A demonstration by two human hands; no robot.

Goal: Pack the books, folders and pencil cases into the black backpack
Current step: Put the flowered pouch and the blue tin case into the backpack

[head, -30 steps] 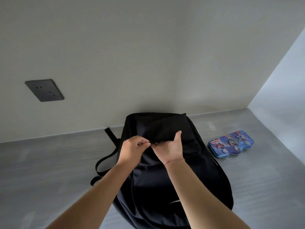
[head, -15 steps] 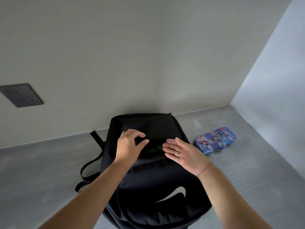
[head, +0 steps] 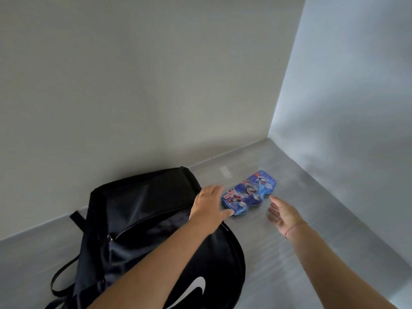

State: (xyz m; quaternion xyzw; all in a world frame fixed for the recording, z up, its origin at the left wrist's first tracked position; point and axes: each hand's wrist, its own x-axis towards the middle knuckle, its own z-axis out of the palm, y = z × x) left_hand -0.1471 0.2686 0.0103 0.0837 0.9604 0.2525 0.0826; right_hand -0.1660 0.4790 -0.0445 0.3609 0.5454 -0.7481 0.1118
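Both hands have left the top of the black fabric backpack [head: 142, 230], where they were working half a second ago, and now reach right toward the blue printed pencil case [head: 248, 192]. It lies flat on the grey floor [head: 301, 241], just right of the backpack's upper end and near the corner where the two walls meet. The left hand [head: 209, 208] is open, fingers spread, its thumb touching or almost touching the case's near-left end. The right hand [head: 283, 214] is also open, palm turned inward, just beside the case's right end but not yet on it. Neither hand holds anything.

The backpack lies on the floor against the back wall, and the zip across its upper part looks partly undone, though the inside cannot be seen. No books or folders lie loose in view, so they may already be packed; this pencil case appears to be what is left. It must be picked up, slid into the opening, and the zip closed.
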